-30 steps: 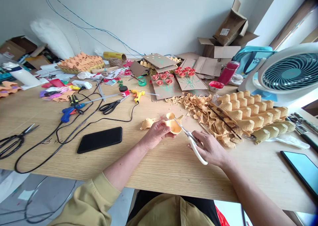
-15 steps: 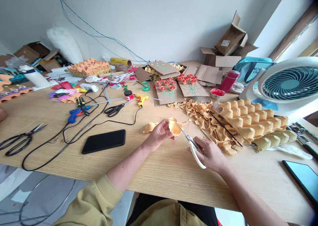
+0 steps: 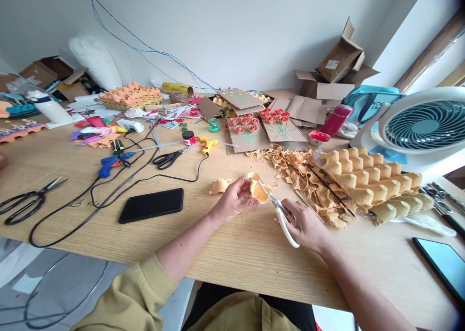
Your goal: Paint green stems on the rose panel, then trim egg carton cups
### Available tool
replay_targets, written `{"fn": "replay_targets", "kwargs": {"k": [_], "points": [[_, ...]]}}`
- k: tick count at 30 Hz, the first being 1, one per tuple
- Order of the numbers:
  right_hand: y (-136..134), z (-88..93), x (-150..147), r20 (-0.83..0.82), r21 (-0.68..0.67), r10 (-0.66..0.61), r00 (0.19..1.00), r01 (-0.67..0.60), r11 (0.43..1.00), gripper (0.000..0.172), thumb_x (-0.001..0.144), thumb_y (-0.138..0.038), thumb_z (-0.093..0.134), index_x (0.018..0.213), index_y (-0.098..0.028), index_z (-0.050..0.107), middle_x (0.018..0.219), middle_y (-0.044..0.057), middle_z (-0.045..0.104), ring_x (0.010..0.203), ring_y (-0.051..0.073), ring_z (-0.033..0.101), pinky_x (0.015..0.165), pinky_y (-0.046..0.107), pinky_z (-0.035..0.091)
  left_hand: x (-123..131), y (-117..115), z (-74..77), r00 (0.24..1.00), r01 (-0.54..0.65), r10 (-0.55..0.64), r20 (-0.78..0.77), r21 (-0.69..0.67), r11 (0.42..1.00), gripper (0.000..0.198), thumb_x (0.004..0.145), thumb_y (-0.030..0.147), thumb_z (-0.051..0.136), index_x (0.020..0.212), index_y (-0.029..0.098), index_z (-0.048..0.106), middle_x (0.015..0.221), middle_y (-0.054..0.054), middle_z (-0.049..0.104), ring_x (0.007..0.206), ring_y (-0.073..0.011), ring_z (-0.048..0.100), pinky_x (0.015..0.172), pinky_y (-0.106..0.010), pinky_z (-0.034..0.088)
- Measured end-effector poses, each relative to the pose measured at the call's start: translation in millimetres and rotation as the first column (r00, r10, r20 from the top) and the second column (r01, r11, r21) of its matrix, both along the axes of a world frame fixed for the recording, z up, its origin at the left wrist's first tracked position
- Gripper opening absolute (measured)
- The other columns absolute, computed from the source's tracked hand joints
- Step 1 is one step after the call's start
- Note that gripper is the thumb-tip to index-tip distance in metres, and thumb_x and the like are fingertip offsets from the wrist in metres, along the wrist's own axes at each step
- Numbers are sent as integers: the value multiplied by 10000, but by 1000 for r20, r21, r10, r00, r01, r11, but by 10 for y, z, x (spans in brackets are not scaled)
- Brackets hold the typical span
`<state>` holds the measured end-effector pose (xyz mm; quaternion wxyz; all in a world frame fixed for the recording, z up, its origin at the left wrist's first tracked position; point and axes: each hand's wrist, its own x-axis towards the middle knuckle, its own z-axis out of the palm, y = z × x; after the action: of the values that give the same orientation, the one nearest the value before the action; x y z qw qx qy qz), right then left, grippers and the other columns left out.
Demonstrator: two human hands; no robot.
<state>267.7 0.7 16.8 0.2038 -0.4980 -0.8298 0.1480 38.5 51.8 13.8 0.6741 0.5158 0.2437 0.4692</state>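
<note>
Between the thumb and fingers of my left hand (image 3: 234, 198) is a cut egg carton cup (image 3: 258, 191), pale orange, its hollow side showing. My right hand (image 3: 307, 224) grips white-handled scissors (image 3: 284, 219); their blades reach up and left to the cup's right edge, where a thin strip sticks out. How far apart the blades stand is hard to make out. Just left of the cup, another egg carton piece (image 3: 219, 186) lies on the table, partly behind my left hand. A heap of carton scraps (image 3: 301, 173) spreads beyond my right hand.
Egg cartons (image 3: 370, 176) lie stacked at right, before a white fan (image 3: 425, 125). Red paper flowers (image 3: 242, 123) sit on cardboard at the back. Leftward are a black phone (image 3: 151, 205), black scissors (image 3: 31, 202), a blue glue gun (image 3: 112, 164), a yellow glue gun (image 3: 208, 144) and looping cords.
The cup has turned in my left hand, and its fingers have shifted lower around it. The scissors stay at its right edge, with a strip now standing out there.
</note>
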Motion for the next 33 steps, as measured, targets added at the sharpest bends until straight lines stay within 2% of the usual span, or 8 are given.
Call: {"fn": "replay_targets", "kwargs": {"k": [8, 16, 24, 29, 33], "points": [[0, 7, 9, -37, -28, 13, 999, -14, 999, 307, 954, -432, 496, 745, -228, 400, 653, -16, 494, 628, 151, 459, 616, 283, 339, -26, 4, 49, 999, 38, -38, 2, -6, 999, 510, 627, 369, 910, 891, 154, 531, 845, -14, 628, 696, -124, 624, 605, -238, 555], [-1, 2, 25, -108, -59, 31, 994, -37, 998, 315, 961, -435, 493, 740, -221, 425, 662, -15, 480, 620, 142, 443, 598, 282, 324, -31, 21, 97, 999, 38, -36, 37, -32, 999, 494, 604, 377, 917, 865, 133, 576, 849, -14, 625, 682, -101, 576, 567, -210, 503], [-7, -27, 43, -156, -107, 34, 987, -51, 993, 265, 949, -413, 516, 776, -212, 505, 685, -4, 511, 650, 156, 463, 624, 293, 353, -47, -21, 155, 993, 59, -41, 114, -159, 985, 508, 584, 326, 931, 909, 160, 578, 877, 8, 593, 691, -77, 554, 562, -188, 458], [9, -22, 21, -181, -167, 60, 982, -91, 982, 230, 962, -406, 488, 837, -214, 496, 783, 12, 577, 723, 168, 516, 684, 303, 390, -48, -25, 135, 991, 61, -37, 127, -184, 981, 497, 602, 363, 922, 909, 161, 587, 876, 5, 601, 709, -83, 572, 578, -189, 456], [9, -12, 2, -120, -158, 32, 992, -51, 986, 241, 961, -420, 475, 826, -220, 467, 775, 14, 571, 729, 178, 505, 686, 313, 384, -36, 0, 105, 992, 68, -51, 119, -140, 988, 470, 622, 337, 915, 907, 160, 585, 896, -4, 625, 710, -85, 574, 573, -193, 472]]}}
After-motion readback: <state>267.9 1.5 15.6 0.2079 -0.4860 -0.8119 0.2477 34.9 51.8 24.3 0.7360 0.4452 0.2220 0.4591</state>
